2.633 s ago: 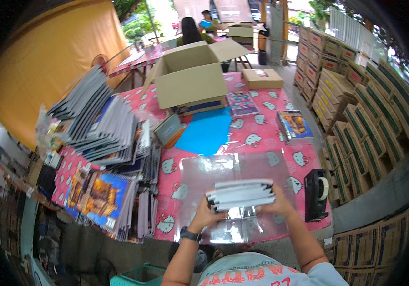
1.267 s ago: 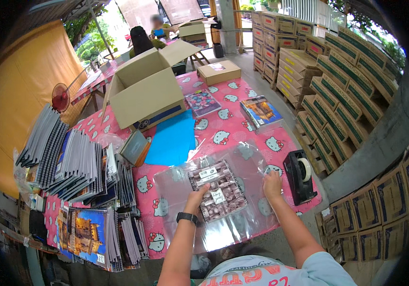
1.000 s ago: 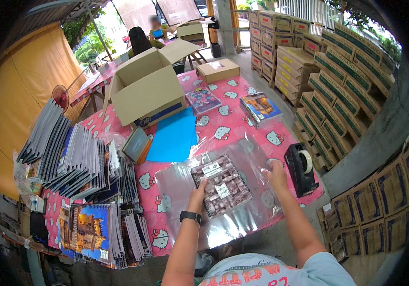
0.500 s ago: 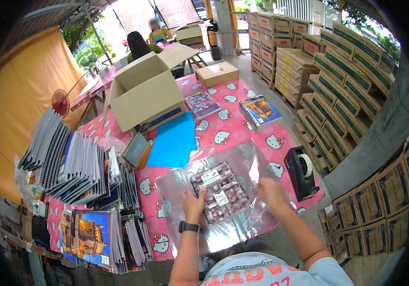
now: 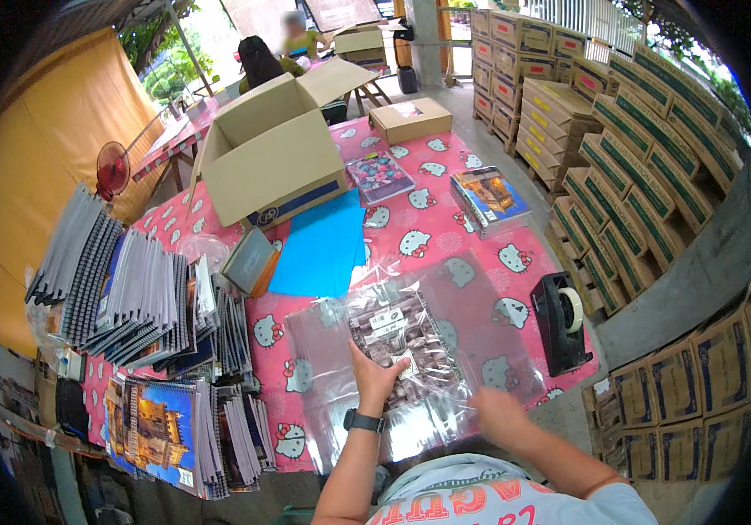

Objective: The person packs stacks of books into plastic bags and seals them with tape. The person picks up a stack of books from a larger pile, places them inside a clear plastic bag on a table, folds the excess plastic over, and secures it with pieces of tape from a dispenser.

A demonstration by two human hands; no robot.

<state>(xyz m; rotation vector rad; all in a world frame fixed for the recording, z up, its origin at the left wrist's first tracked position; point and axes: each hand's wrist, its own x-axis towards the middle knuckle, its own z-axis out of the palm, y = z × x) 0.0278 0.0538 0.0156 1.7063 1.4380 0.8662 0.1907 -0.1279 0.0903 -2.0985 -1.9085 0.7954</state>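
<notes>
A stack of patterned notebooks lies flat inside a large clear plastic bag on the pink cartoon-print tablecloth. My left hand, with a dark watch on the wrist, grips the stack's near edge through the plastic. My right hand is blurred. It sits at the bag's near right edge, fingers curled on the plastic.
A black tape dispenser stands right of the bag. Beyond it lie a blue sheet, an open cardboard box, a small box and two notebooks. Spiral notebooks are piled at left, cartons at right. Two people sit at a far table.
The notebook stack, first held on edge above the bag, now lies flat inside it. My right hand has moved from the bag's right side toward its near edge.
</notes>
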